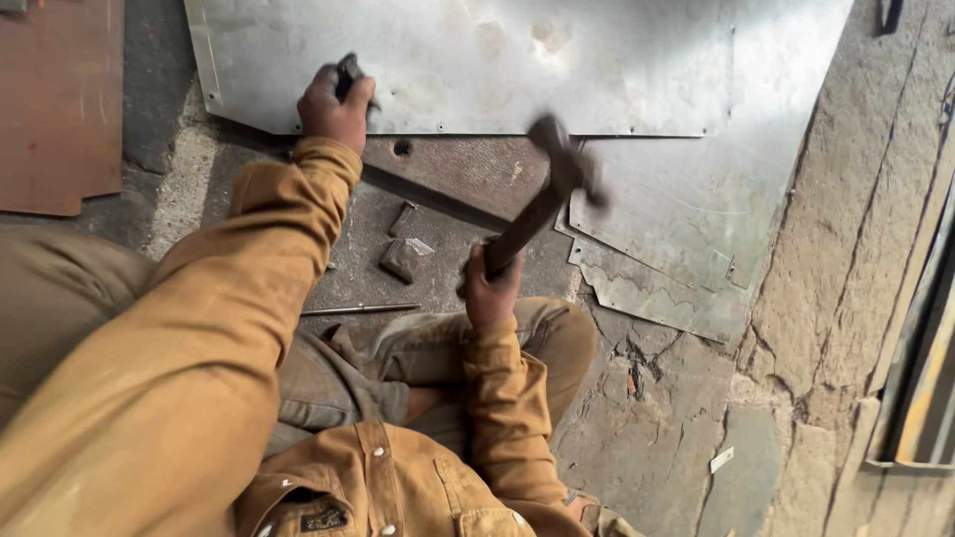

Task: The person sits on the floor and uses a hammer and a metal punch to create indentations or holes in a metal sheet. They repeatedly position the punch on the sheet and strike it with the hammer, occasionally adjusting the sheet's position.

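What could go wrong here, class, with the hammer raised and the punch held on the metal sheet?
1. The blurred dark-headed wooden-handled hammer might miss and strike the left hand, which grips the short dark metal punch close to its top.
2. The punch stands near the edge of the grey metal sheet; it may slip off.
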